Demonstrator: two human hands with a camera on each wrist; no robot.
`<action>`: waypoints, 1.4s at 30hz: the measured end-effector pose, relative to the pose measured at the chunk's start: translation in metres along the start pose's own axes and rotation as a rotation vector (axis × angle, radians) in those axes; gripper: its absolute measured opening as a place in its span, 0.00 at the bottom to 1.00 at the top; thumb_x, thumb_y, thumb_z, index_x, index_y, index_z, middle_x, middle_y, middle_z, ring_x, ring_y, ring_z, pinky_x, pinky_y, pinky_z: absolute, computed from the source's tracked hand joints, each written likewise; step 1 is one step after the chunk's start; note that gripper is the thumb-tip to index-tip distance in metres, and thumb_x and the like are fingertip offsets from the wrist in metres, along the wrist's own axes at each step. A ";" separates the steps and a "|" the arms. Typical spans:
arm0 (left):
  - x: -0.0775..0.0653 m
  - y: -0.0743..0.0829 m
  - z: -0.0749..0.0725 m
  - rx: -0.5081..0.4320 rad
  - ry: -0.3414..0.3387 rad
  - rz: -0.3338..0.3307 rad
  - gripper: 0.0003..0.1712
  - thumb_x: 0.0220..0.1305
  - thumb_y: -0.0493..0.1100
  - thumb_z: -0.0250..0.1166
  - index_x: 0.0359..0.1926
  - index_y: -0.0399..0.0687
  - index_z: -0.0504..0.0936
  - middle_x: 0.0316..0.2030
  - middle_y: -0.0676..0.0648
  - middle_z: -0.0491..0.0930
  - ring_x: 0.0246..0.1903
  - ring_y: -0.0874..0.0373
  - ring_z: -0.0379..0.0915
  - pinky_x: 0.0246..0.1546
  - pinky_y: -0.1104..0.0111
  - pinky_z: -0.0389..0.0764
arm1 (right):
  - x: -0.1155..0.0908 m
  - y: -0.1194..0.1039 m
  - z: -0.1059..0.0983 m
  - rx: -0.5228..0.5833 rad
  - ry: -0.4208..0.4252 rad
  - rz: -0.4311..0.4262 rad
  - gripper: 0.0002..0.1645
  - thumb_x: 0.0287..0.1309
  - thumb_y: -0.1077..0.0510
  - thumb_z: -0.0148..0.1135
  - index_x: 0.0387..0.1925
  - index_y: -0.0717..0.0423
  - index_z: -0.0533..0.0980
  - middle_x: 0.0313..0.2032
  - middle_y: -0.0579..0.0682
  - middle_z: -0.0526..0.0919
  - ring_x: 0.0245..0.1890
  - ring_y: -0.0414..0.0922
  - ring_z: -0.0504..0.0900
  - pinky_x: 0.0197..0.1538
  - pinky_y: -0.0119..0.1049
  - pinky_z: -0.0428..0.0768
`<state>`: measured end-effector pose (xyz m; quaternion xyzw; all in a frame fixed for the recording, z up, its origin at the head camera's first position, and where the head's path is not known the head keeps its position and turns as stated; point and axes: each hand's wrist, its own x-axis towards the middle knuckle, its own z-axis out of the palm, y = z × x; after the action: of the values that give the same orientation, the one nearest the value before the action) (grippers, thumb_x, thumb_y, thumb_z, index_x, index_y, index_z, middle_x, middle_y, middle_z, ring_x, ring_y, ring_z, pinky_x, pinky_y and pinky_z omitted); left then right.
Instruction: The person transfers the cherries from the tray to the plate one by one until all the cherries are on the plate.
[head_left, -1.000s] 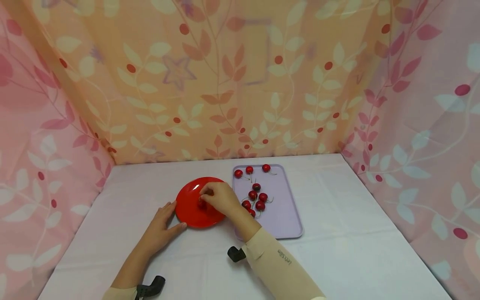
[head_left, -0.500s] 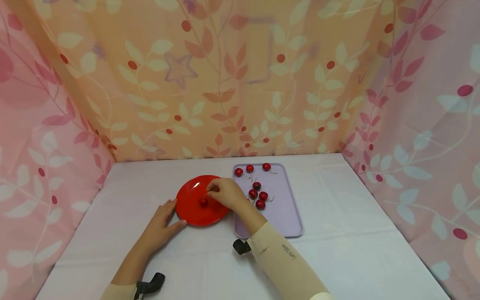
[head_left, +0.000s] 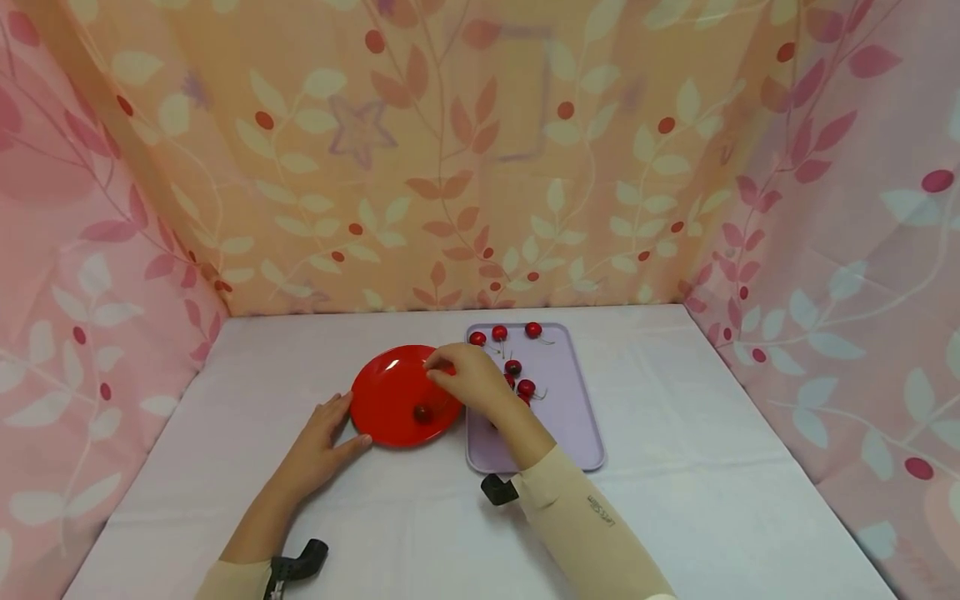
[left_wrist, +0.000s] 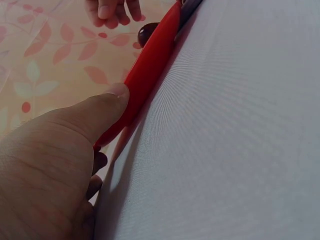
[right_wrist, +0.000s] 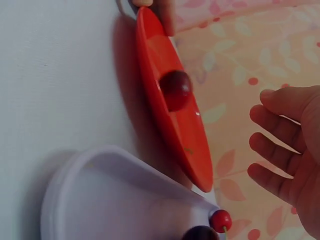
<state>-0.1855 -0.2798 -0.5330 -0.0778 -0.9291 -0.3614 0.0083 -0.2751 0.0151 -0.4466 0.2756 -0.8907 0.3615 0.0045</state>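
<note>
A red plate (head_left: 390, 425) lies on the white table, with one dark red cherry (head_left: 423, 412) in it. My left hand (head_left: 322, 442) rests against the plate's left edge, thumb and fingers touching the rim; the left wrist view shows the thumb (left_wrist: 112, 100) along it. Above the plate's right side is my right hand (head_left: 472, 379), bent at the fingers and holding nothing. In the right wrist view its fingers (right_wrist: 272, 150) are spread apart, away from the cherry. Beside the plate, a lilac tray (head_left: 566, 417) bears several stemmed cherries, some hidden behind my right hand and forearm.
The white cloth (head_left: 697, 433) covers the table, in front of and to the right of the tray. Patterned curtains (head_left: 450, 167) enclose the back and both sides. A black wrist camera mount (head_left: 498, 490) sticks out from the right sleeve.
My right hand has let go of the cherry and moved right, toward the tray. The cherry has shifted slightly right and nearer on the plate. My left hand stays at the rim.
</note>
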 end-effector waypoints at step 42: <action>-0.001 -0.001 0.002 -0.020 0.006 0.006 0.55 0.61 0.63 0.72 0.81 0.49 0.56 0.78 0.39 0.57 0.79 0.37 0.43 0.73 0.31 0.51 | -0.064 0.036 -0.067 -0.071 0.174 -0.067 0.08 0.63 0.60 0.70 0.44 0.49 0.87 0.42 0.44 0.87 0.46 0.48 0.81 0.54 0.43 0.81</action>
<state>-0.1848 -0.2797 -0.5354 -0.0794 -0.9252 -0.3709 0.0111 -0.2512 0.1108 -0.4333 0.2725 -0.8894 0.3520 0.1038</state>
